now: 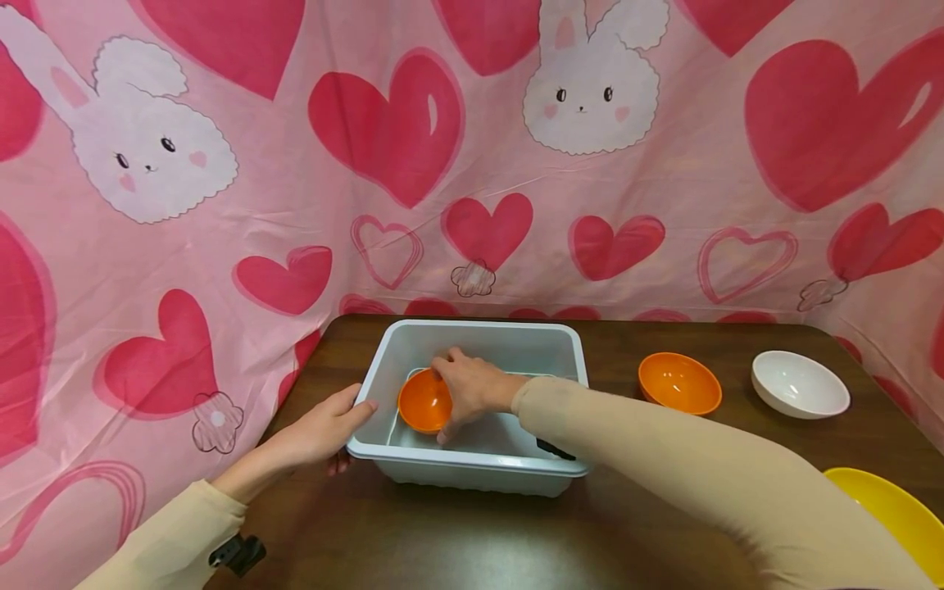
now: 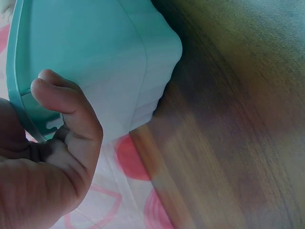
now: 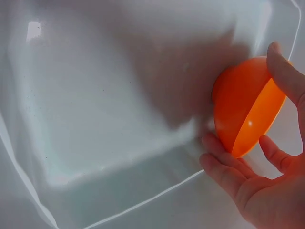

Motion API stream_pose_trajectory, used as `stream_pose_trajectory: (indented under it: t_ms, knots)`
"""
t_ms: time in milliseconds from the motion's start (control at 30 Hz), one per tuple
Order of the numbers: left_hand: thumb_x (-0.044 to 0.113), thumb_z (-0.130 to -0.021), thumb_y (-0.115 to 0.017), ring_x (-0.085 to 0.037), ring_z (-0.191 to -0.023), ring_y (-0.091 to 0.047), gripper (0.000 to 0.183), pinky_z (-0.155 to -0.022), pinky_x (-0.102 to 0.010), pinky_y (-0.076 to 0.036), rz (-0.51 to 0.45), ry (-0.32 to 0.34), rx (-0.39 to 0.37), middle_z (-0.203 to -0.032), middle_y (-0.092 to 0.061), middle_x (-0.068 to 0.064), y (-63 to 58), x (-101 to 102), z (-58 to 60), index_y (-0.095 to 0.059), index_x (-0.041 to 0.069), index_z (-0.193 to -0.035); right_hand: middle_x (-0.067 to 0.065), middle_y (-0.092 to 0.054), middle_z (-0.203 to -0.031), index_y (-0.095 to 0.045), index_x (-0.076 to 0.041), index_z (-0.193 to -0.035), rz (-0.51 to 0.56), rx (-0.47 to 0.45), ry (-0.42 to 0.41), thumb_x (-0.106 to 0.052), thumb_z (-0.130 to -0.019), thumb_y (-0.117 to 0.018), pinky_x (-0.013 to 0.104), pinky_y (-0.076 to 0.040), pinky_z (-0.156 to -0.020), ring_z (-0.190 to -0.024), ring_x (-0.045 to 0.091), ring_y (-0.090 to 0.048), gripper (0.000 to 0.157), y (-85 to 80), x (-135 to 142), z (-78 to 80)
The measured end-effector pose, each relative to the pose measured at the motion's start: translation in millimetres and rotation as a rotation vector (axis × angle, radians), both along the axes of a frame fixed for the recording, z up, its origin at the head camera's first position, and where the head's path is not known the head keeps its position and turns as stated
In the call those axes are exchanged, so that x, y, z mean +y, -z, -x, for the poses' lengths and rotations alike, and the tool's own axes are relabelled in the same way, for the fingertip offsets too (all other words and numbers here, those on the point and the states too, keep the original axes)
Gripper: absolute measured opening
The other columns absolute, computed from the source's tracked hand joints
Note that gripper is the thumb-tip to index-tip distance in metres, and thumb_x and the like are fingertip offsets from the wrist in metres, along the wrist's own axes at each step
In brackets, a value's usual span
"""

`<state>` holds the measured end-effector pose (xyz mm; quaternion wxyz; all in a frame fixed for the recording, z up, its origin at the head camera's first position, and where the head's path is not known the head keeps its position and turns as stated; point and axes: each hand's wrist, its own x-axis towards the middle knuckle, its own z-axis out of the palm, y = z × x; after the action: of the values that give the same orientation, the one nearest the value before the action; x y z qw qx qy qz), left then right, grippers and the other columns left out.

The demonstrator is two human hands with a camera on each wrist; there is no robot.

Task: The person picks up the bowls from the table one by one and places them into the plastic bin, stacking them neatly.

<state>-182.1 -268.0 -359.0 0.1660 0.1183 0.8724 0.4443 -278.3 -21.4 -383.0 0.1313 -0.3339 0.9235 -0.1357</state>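
A light grey plastic tub [image 1: 472, 464] stands on the dark wooden table. Inside its left part is an orange bowl [image 1: 424, 403], tilted, which my right hand [image 1: 475, 385] grips by the rim with fingers and thumb spread across it. In the right wrist view the bowl [image 3: 243, 107] is close to the tub's floor; whether it touches cannot be told. My left hand [image 1: 324, 426] holds the tub's left rim. The left wrist view shows that hand [image 2: 71, 124] with curled fingers under the rim, against the tub's outer wall [image 2: 105, 62].
To the right of the tub, a second orange bowl [image 1: 678, 383] and a white bowl [image 1: 800, 385] stand on the table [image 1: 472, 533]. A yellow bowl [image 1: 892, 508] is at the right edge, partly behind my right sleeve. Pink cloth with hearts and rabbits [image 1: 487, 164] hangs around the table.
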Motion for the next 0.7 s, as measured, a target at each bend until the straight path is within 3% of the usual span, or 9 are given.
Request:
stream_pose_trajectory:
  t_ms: [700]
  knots:
    - [0.021,-0.111,-0.050,-0.025,-0.046,-0.058,0.032,-0.042,-0.033,-0.052,0.000,-0.014,0.010,-0.066,-0.059,-0.010,0.6,1.0,-2.1,-0.044,-0.004,-0.131,0.009,-0.051,-0.128,-0.048,-0.011,-0.148,0.021,0.008,0.062,-0.049,-0.069,-0.098,0.042,-0.053,-0.102,-0.109,0.028,-0.060,0.101,-1.8,-3.0,-8.3]
